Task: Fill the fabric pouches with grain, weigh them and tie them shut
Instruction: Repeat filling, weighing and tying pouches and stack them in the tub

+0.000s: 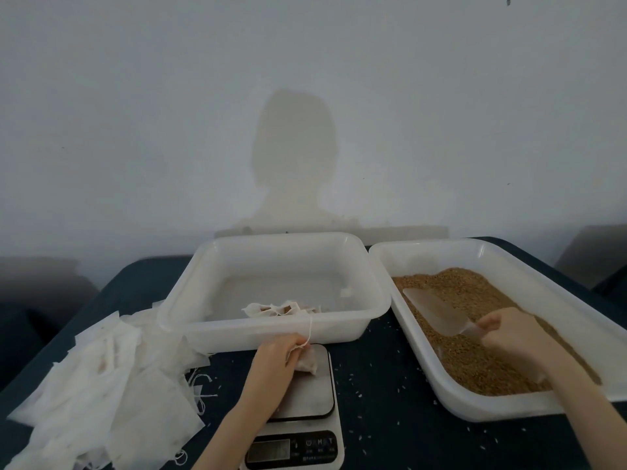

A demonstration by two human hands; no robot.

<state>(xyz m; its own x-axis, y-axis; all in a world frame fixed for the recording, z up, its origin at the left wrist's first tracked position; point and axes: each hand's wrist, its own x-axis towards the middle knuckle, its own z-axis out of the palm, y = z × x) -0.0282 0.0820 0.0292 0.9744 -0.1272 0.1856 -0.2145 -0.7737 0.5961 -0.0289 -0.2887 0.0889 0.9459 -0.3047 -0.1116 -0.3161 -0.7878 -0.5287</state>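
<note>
My left hand grips the gathered neck of a small white fabric pouch that rests on the platform of a kitchen scale; a drawstring runs up from my fingers. My right hand holds the handle of a translucent plastic scoop lying over brown grain in the right white tub. A loose heap of empty white pouches lies on the left. The scale's display is dim and unreadable.
A second white tub stands behind the scale with a few filled pouches near its front wall. Spilled grains dot the dark table. A pale wall rises just behind the tubs.
</note>
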